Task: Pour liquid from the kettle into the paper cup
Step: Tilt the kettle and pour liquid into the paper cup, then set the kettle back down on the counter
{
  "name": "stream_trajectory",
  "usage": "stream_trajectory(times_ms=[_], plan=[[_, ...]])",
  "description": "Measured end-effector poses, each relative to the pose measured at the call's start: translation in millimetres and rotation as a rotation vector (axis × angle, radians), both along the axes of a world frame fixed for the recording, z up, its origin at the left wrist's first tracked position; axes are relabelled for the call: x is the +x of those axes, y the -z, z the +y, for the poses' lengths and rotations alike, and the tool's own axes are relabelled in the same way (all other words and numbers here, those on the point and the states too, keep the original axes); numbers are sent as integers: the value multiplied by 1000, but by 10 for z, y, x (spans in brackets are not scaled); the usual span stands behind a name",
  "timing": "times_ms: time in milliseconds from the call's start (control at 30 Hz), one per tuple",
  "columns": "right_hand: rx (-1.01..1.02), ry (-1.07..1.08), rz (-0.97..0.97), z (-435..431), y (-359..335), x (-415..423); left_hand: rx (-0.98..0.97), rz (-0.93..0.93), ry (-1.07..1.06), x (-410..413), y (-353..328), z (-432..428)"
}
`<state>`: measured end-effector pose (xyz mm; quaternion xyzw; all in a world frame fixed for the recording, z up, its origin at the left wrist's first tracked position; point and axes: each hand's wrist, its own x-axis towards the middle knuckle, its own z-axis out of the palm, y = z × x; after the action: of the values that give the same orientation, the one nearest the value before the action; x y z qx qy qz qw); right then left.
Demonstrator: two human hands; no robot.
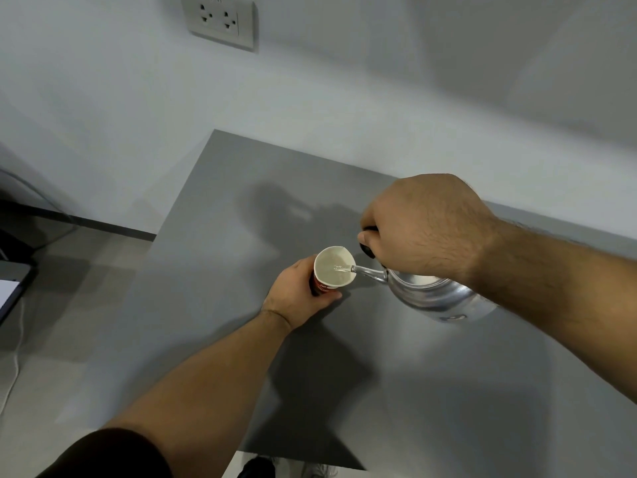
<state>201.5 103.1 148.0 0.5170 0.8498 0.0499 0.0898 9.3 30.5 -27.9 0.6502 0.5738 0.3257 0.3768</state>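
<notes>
A red paper cup (pixel 333 270) with a white inside stands on the grey table (pixel 224 236). My left hand (pixel 298 291) wraps around its left side. A shiny metal kettle (pixel 437 296) hangs tilted to the cup's right, its spout over the cup's rim. A thin clear stream runs from the spout into the cup, which holds liquid. My right hand (pixel 424 225) grips the kettle's black handle from above and hides most of it.
A white wall with a double socket (pixel 220 20) rises behind the table. At the far left lie a dark device (pixel 10 288) and a white cable (pixel 15 367) on a lower surface. The table's front edge runs near the bottom of the view.
</notes>
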Motion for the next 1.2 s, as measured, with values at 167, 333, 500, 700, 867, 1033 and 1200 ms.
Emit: stream_trajectory(times_ms=[167,333,500,700,867,1033,1200], plan=[[47,65,24,-380,-567,-174,7,24,-1,1,-5,14],[-251,207,118,-502,-800,14,-14,9,-12,2,12,15],[-394,395,467,-467,-594,405,-17,-20,-10,-2,10,11],[-392,528,792,-271,-284,799,-39,-12,-34,4,53,13],[-316,556,933,87,-141,920,-57,29,-42,11,88,23],[-258,613,1005,541,-62,998,-60,-12,-57,10,54,5],[-209,611,1051,942,18,1064,-66,-35,-73,23,34,3]])
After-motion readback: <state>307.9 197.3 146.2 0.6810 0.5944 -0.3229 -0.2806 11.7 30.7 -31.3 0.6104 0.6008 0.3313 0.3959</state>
